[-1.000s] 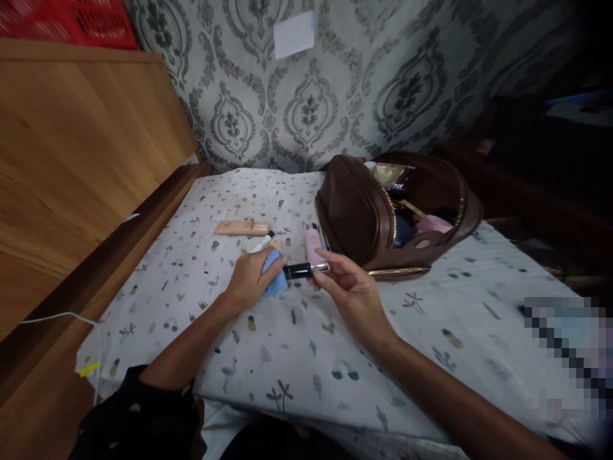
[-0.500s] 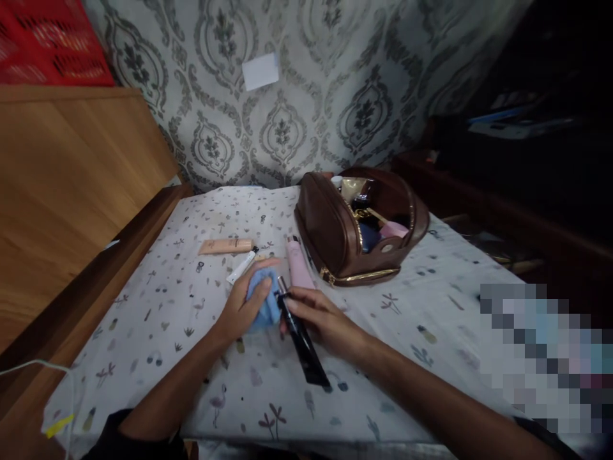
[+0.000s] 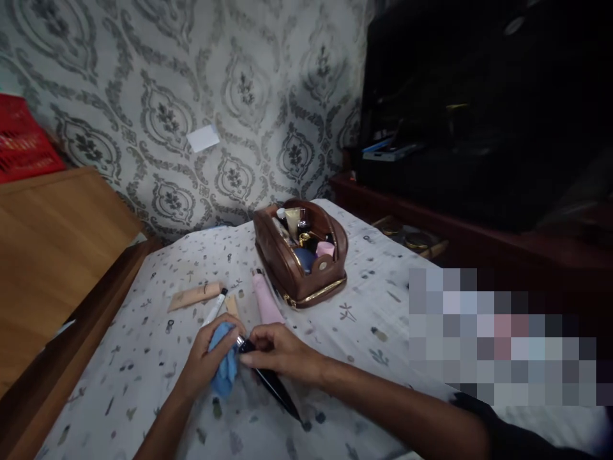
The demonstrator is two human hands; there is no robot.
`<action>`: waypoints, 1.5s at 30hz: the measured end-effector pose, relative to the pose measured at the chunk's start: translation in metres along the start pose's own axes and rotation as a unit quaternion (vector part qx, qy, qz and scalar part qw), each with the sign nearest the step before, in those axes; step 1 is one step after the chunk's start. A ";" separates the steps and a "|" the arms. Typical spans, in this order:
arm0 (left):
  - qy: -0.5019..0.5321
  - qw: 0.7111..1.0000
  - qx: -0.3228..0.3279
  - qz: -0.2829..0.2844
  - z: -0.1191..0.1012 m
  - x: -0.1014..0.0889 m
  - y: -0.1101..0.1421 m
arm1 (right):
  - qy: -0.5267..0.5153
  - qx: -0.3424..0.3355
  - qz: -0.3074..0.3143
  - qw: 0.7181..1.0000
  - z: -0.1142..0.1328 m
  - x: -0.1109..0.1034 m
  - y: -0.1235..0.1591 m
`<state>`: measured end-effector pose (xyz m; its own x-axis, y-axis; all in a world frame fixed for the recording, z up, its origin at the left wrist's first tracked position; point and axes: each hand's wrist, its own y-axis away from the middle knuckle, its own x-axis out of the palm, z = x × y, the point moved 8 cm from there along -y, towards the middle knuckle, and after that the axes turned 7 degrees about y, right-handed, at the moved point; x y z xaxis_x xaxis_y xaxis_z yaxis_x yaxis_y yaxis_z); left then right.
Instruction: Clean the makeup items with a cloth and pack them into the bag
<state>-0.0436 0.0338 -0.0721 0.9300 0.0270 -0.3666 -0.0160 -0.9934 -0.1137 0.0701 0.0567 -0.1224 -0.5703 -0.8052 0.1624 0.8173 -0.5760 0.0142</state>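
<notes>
My left hand (image 3: 209, 351) is closed around a blue cloth (image 3: 223, 367), bunched up at the cap end of a black squeeze tube (image 3: 278, 391). Fingers of my right hand (image 3: 282, 351) grip that tube near its silver-banded cap; its flat end points down toward me. Just beyond my hands a pink tube (image 3: 266, 300) lies on the patterned cloth. To its left are a peach tube (image 3: 195, 295), a slim white tube with a black cap (image 3: 215, 306) and a small yellowish item (image 3: 232, 305), partly hidden by my left hand.
An open brown cosmetic bag (image 3: 278, 252) full of toiletries stands on the printed tablecloth (image 3: 158, 358). A wooden panel (image 3: 62, 255) borders the left, with a red basket (image 3: 29, 140) above. Dark furniture (image 3: 454, 211) stands at the right.
The view has turned right and tilted up, so the bag and tubes appear further left and lower. My left hand and the cloth have come against the tube's cap end.
</notes>
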 end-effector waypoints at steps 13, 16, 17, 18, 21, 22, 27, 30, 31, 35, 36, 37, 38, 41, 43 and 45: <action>0.011 0.994 -0.028 -0.102 -0.016 -0.001 -0.010 | -0.147 -0.061 -0.019 0.987 0.024 -0.012 0.001; 0.009 0.995 -0.039 -0.089 -0.021 0.010 -0.008 | -0.134 -0.140 -0.100 0.976 0.051 -0.036 0.016; 0.014 0.997 -0.052 -0.057 -0.021 0.018 -0.008 | -0.122 -0.160 -0.123 0.972 0.059 -0.043 0.023; 0.023 0.997 -0.067 -0.016 -0.022 0.027 -0.007 | -0.108 -0.174 -0.140 0.969 0.065 -0.049 0.032; 0.054 0.986 -0.109 0.116 -0.025 0.054 -0.005 | -0.063 -0.190 -0.164 0.966 0.074 -0.060 0.056; 0.061 0.980 -0.118 0.147 -0.028 0.060 -0.006 | -0.046 -0.191 -0.172 0.965 0.075 -0.064 0.064; 0.055 0.966 -0.137 0.210 -0.039 0.073 -0.019 | 0.092 -0.178 -0.223 0.954 0.081 -0.086 0.102; 0.036 0.967 -0.133 0.213 -0.043 0.071 -0.030 | 0.174 -0.170 -0.222 0.944 0.087 -0.098 0.119; 0.032 0.970 -0.129 0.205 -0.045 0.069 -0.035 | 0.200 -0.168 -0.222 0.939 0.088 -0.102 0.123; 0.068 0.984 -0.132 0.096 -0.054 0.058 -0.052 | 0.320 -0.127 -0.203 0.916 0.090 -0.114 0.136; 0.093 0.984 -0.141 0.055 -0.056 0.055 -0.055 | 0.351 -0.112 -0.192 0.910 0.090 -0.116 0.138; 0.122 0.981 -0.148 0.017 -0.058 0.053 -0.057 | 0.379 -0.097 -0.182 0.902 0.090 -0.118 0.140; 0.151 0.977 -0.151 -0.014 -0.061 0.053 -0.058 | 0.402 -0.086 -0.177 0.895 0.091 -0.120 0.141; 0.222 0.963 -0.134 -0.067 -0.073 0.057 -0.062 | 0.439 -0.056 -0.175 0.879 0.094 -0.126 0.144; 0.247 0.957 -0.120 -0.096 -0.079 0.058 -0.063 | 0.425 -0.031 -0.182 0.886 0.091 -0.133 0.143; 0.253 0.954 -0.100 -0.124 -0.083 0.056 -0.065 | 0.363 -0.001 -0.190 0.912 0.082 -0.141 0.141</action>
<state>0.0399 0.0906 -0.0088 0.9554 0.2562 0.1465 0.2503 -0.9664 0.0579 0.2725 0.1010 -0.0629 -0.7171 -0.4271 -0.5507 0.5489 -0.8331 -0.0686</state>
